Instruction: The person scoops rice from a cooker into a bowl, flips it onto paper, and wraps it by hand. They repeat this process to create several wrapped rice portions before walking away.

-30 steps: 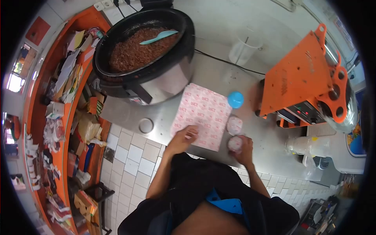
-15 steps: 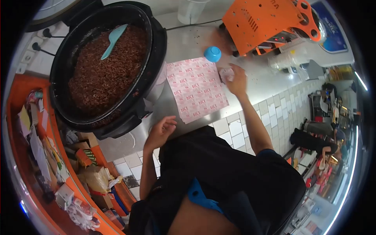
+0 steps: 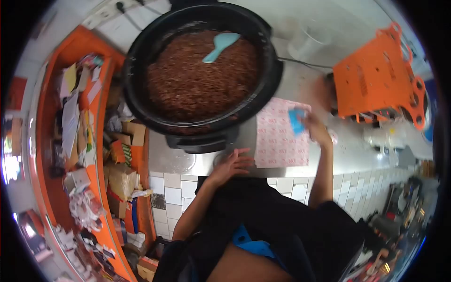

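My right hand (image 3: 314, 129) grips a small blue cup (image 3: 296, 119) and holds it over the right edge of a pink printed paper sheet (image 3: 279, 136) lying on the steel counter (image 3: 178, 157). My left hand (image 3: 232, 164) rests with fingers apart at the counter's front edge, just left of the sheet and below a big black cooker (image 3: 202, 75). The cooker is full of reddish-brown rice, with a teal paddle (image 3: 220, 46) stuck in it. A small wrapped bundle (image 3: 333, 137) shows blurred beyond my right hand.
An orange machine (image 3: 378, 77) stands at the right on the counter, a clear plastic container (image 3: 305, 42) behind it. Orange shelves (image 3: 77, 141) packed with boxes and papers fill the left side. A white tiled front (image 3: 169, 195) runs below the counter.
The view has swung. My right hand left the wrapped bundles and took up the blue cup, bringing it over the sheet's right edge. My left hand came back to the counter edge.
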Tool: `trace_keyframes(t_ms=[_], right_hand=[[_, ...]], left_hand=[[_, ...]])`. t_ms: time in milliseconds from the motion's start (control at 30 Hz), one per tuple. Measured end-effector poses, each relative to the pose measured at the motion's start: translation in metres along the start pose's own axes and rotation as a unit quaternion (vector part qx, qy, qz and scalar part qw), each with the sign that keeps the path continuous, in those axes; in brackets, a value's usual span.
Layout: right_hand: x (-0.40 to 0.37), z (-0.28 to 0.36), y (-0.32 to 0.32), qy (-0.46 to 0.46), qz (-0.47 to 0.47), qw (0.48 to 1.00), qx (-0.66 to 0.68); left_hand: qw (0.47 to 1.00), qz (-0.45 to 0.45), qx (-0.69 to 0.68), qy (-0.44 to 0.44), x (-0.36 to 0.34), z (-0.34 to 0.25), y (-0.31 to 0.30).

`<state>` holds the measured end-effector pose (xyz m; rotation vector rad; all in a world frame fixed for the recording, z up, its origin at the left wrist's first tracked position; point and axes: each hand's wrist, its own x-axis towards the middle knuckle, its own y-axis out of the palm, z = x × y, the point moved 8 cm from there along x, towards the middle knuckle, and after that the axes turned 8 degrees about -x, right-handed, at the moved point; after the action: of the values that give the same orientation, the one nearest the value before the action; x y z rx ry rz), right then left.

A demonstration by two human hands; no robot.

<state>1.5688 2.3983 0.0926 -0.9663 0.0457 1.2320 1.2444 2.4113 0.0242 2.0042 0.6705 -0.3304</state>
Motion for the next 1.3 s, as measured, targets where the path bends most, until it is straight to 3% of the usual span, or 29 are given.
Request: trace_keyframes(t_ms=[33,67,100,133,200,267,333,367,433,467,500,567,633,667,733,767,800,833,867,933,1000,1033,1100,1133,1200,1233,1300], right_hand=[[-0.042,0.036,0.027,-0.159,0.067,0.978,0.117],[-0.08,0.065,0.036,-0.201,0.112,0.97,0.079],[-0.107,0.104,0.033,-0.242,0.152,0.958,0.039],[-0.117,0.14,0.012,-0.287,0.065,0.956,0.019],[-0.136,0.205,-0.017,-0.359,-0.063,0.931,0.025],[-0.126,0.29,-0.002,-0.391,-0.069,0.918,-0.001],[-0.087,0.359,0.042,-0.499,-0.077,0.835,-0.218],[-0.057,0.37,0.06,-0.499,-0.125,0.801,-0.306],[0.012,0.378,0.092,-0.452,-0.195,0.726,-0.481],[0.039,0.383,0.097,-0.406,-0.216,0.689,-0.561],[0.046,0.392,0.095,-0.396,-0.219,0.688,-0.567],[0.063,0.401,0.087,-0.269,-0.285,0.617,-0.682],[0.111,0.381,0.062,-0.173,-0.266,0.673,-0.667],[0.112,0.381,0.056,-0.161,-0.188,0.667,-0.703],[0.086,0.391,0.035,-0.131,-0.184,0.69,-0.688],[0.068,0.399,0.029,-0.122,-0.201,0.706,-0.667],[0.075,0.401,0.025,-0.119,-0.201,0.701,-0.674],[0.082,0.393,0.019,-0.095,-0.217,0.738,-0.632],[0.084,0.376,0.021,-0.066,-0.228,0.776,-0.584],[0.097,0.373,0.052,-0.092,-0.201,0.757,-0.615],[0.095,0.385,0.07,-0.132,-0.143,0.743,-0.64],[0.078,0.393,0.077,-0.132,-0.139,0.744,-0.64],[0.044,0.394,0.099,-0.107,-0.027,0.73,-0.675],[0.033,0.397,0.098,-0.105,-0.027,0.73,-0.674],[0.012,0.411,0.117,-0.248,-0.012,0.673,-0.697],[0.022,0.412,0.111,-0.248,-0.015,0.673,-0.696],[0.064,0.433,0.075,-0.225,-0.182,0.627,-0.723]], left_hand=[[0.988,0.02,-0.144,-0.04,0.001,0.0,0.014],[0.988,0.015,-0.148,-0.032,-0.001,-0.004,0.023],[0.98,0.094,-0.172,-0.042,-0.005,-0.01,0.045],[0.964,0.174,-0.192,-0.055,-0.013,-0.014,0.059],[0.965,0.216,-0.117,-0.092,-0.029,0.001,0.036],[0.955,0.266,-0.032,-0.131,-0.054,-0.004,0.023],[0.957,0.276,-0.02,-0.084,-0.085,-0.04,0.015],[0.953,0.286,-0.02,-0.093,-0.098,-0.041,-0.002],[0.992,0.127,0.01,-0.009,-0.104,-0.059,-0.068],[0.99,0.14,0.013,-0.012,-0.114,-0.063,-0.079],[0.982,0.183,0.017,0.031,-0.128,-0.077,-0.082],[0.97,0.232,0.012,0.069,-0.143,-0.097,-0.091],[0.951,0.202,0.212,0.1,-0.148,-0.113,-0.096],[0.956,0.201,0.193,0.093,-0.144,-0.113,-0.112],[0.986,0.071,0.05,0.139,-0.142,-0.142,-0.171],[0.963,-0.081,0.031,0.255,-0.149,-0.175,-0.202],[0.903,-0.232,0.007,0.361,-0.17,-0.207,-0.222],[0.879,-0.096,-0.157,0.439,-0.179,-0.262,-0.189],[0.796,-0.268,-0.144,0.523,-0.191,-0.292,-0.193],[0.722,-0.216,-0.193,0.628,-0.178,-0.345,-0.164],[0.712,-0.153,-0.191,0.658,-0.162,-0.382,-0.131],[0.712,-0.156,-0.192,0.657,-0.157,-0.39,-0.118],[0.718,-0.114,-0.194,0.659,-0.152,-0.396,-0.092],[0.721,-0.108,-0.164,0.665,-0.152,-0.395,-0.083],[0.72,-0.106,-0.158,0.667,-0.155,-0.39,-0.086],[0.717,-0.106,-0.154,0.671,-0.157,-0.386,-0.09],[0.732,-0.138,-0.162,0.648,-0.162,-0.374,-0.127]])
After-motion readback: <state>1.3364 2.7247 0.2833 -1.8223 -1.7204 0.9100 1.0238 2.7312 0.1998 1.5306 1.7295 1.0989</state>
